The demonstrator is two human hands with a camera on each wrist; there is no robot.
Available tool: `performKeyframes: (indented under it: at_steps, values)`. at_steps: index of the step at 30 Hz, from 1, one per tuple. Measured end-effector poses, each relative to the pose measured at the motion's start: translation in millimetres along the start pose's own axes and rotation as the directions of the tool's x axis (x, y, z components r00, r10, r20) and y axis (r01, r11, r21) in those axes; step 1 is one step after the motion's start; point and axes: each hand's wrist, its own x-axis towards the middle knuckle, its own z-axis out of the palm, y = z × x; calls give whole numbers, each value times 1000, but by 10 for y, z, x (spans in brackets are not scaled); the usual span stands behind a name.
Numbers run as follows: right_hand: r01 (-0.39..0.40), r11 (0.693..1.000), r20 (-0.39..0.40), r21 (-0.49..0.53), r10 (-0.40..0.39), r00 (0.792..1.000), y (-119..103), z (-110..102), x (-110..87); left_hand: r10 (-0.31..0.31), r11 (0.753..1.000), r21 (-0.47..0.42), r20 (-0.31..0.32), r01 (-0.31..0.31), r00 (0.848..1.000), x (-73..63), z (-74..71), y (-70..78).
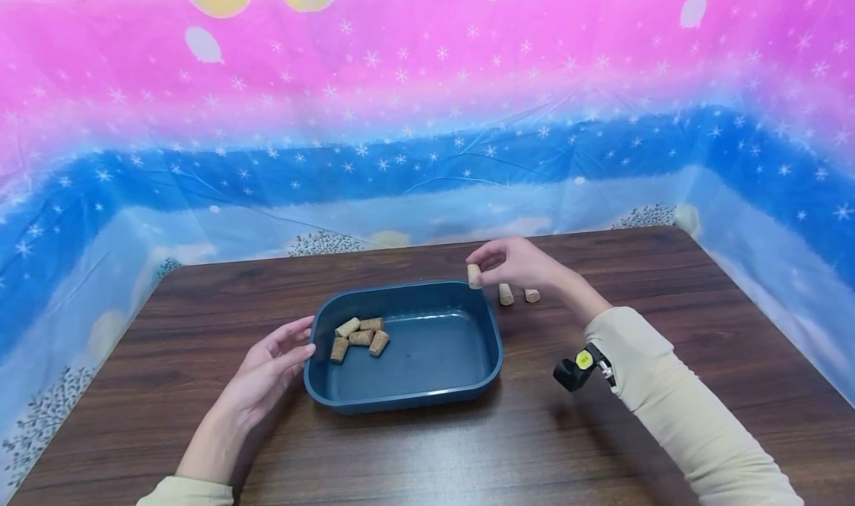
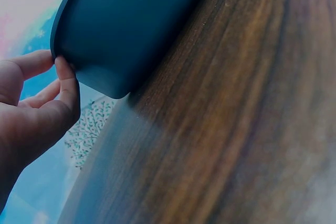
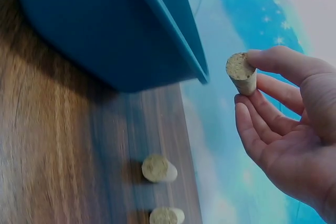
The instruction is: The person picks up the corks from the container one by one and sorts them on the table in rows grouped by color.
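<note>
My right hand point(image 1: 521, 263) pinches a cork point(image 1: 474, 276) between thumb and fingers, just above the far right corner of a dark blue plastic tub point(image 1: 414, 399). In the right wrist view, this cork point(image 3: 242, 73) is held tilted, beside the rim and apart from it. My left hand point(image 1: 263, 372) holds the tub's left rim, with thumb and fingertips at the edge, as the left wrist view of the hand point(image 2: 44, 98) also shows. Several corks point(image 1: 361, 337) lie grouped in the left part of the tub.
Two more corks stand or lie on the table right of the tub, a nearer-in cork point(image 1: 505, 294) and an outer cork point(image 1: 531, 296). The dark wooden table point(image 1: 427, 454) is backed by a colourful printed cloth point(image 1: 427, 172). A black wrist camera point(image 1: 574, 372) hangs from the right sleeve.
</note>
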Motion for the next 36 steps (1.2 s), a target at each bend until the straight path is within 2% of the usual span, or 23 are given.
performKeyframes:
  at_steps: [16, 26, 36]
  values:
    - [-78, 997, -92, -17, 76, 993, 330, -326, -144, 1, 1000, 6, -9, -1, 1000, -4, 1, -10]
    - [-149, 988, -118, -35, 144, 982, 578, -441, -218, 0, 1000, 2, -1, 0, 1000, -6, 4, -1]
    - [-170, 985, -144, -34, 163, 976, 771, -514, -249, -1, 1000, 4, -2, 1, 1000, -9, 1, -6]
